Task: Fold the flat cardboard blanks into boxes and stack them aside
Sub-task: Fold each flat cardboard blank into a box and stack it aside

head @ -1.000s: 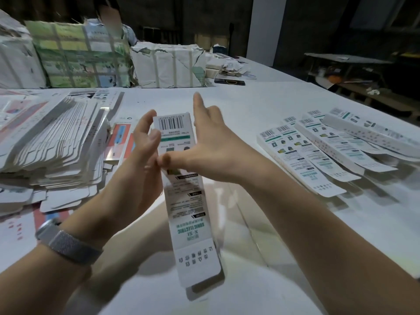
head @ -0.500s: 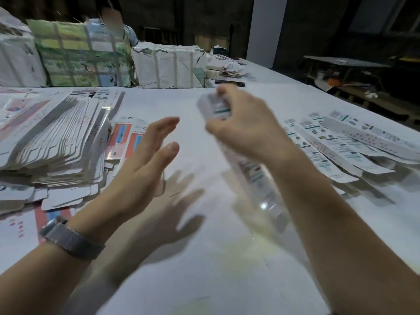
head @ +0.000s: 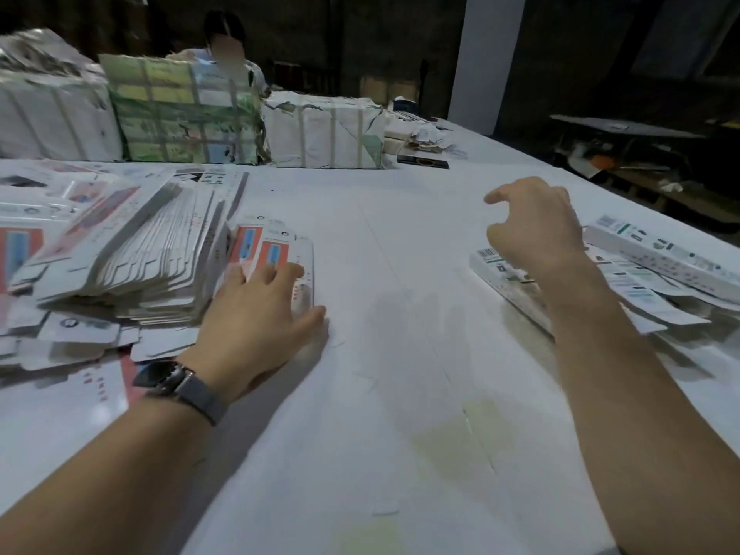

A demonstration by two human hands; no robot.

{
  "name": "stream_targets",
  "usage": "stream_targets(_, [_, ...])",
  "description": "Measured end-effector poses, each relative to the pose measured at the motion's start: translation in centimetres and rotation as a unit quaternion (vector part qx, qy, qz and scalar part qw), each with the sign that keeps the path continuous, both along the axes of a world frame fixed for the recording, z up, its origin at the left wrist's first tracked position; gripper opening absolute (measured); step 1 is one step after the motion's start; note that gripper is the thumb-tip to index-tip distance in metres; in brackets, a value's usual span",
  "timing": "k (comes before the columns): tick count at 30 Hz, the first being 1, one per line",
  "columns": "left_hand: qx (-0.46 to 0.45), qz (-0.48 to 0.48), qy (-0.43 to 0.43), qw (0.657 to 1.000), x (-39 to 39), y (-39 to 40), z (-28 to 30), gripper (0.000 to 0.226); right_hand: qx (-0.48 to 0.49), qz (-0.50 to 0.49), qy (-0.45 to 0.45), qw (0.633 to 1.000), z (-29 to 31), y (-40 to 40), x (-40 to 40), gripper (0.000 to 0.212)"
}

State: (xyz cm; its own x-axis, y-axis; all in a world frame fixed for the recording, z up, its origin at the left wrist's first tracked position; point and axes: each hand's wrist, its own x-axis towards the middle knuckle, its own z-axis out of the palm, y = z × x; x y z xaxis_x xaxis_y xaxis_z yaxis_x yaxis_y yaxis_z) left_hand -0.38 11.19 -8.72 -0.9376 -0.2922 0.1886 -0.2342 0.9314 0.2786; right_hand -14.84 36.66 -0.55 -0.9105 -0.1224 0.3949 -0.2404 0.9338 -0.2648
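Flat blanks: a thick slumped stack [head: 132,258] sits on the left of the white worktop [head: 400,374], with loose blanks spilled under it and along its near edge.
Top loose blank: an orange-and-white blank [head: 276,254] lies flat just right of the stack, partly under the left hand.
Left hand: the left hand [head: 256,322] is laid palm-down on that blank, fingers straight and spread, thumb out on the bare worktop; nothing clamped.
Watch: a dark watch [head: 176,380] with a grey band rides the left wrist.
Folded boxes: long white boxes [head: 656,258] lie overlapped on the right, barcodes and teal print facing up, the nearest one touching the worktop beside the right forearm.
Right hand: the right hand [head: 532,230] hangs over the near end of that pile, fingers loosely curled, holding nothing; it hides part of the nearest box.
In the way: the right forearm crosses the box pile; the middle of the worktop lies between the two hands, which are well apart.
Far edge: wrapped, strapped bundles [head: 184,114] line the back, a seated person [head: 224,54] behind them.
Also back there: crumpled paper [head: 426,138] and a dark flat phone-like thing [head: 422,162].
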Motion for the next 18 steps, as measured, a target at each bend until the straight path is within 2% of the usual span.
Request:
stream_targets(2, [-0.015, 0.005, -0.008, 1.0, 0.0, 0.0, 0.1, 0.066, -0.08, 0.099, 0.038, 0.991, -0.3, -2.6, 1.7, 0.037])
stream_targets(6, [-0.027, 0.002, 0.012, 1.0, -0.1, 0.4, 0.1, 0.05, -0.172, 0.27, -0.052, 0.946, -2.6, -7.7, 5.5, 0.021])
stream_targets(9, [-0.054, -0.001, 0.032, 0.998, 0.0, 1.0, 0.1, 0.045, -0.236, 0.329, -0.113, 0.907, -4.1, -9.4, 6.7, 0.019])
stream_targets(13, [-0.009, -0.035, 0.129, 0.991, 0.2, 1.5, 0.8, 0.046, -0.324, 0.34, -0.152, 0.87, -4.9, -9.9, 6.6, 0.019])
stream_targets(15, [0.048, -0.048, 0.176, 0.982, 0.2, 1.7, 1.1, 0.051, -0.362, 0.325, -0.142, 0.862, -4.9, -9.8, 6.2, 0.017])
stream_targets(16, [0.111, -0.056, 0.199, 0.972, 0.1, 1.9, 1.4, 0.051, -0.377, 0.311, -0.127, 0.863, -4.9, -9.8, 5.9, 0.019])
stream_targets(17, [0.209, -0.07, 0.214, 0.952, 0.1, 2.2, 1.7, 0.049, -0.388, 0.292, -0.106, 0.868, -4.8, -9.6, 5.6, 0.024])
stream_targets(18, [0.338, -0.087, 0.22, 0.911, 0.1, 2.4, 2.1, 0.047, -0.395, 0.269, -0.084, 0.875, -4.6, -9.4, 5.3, 0.032])
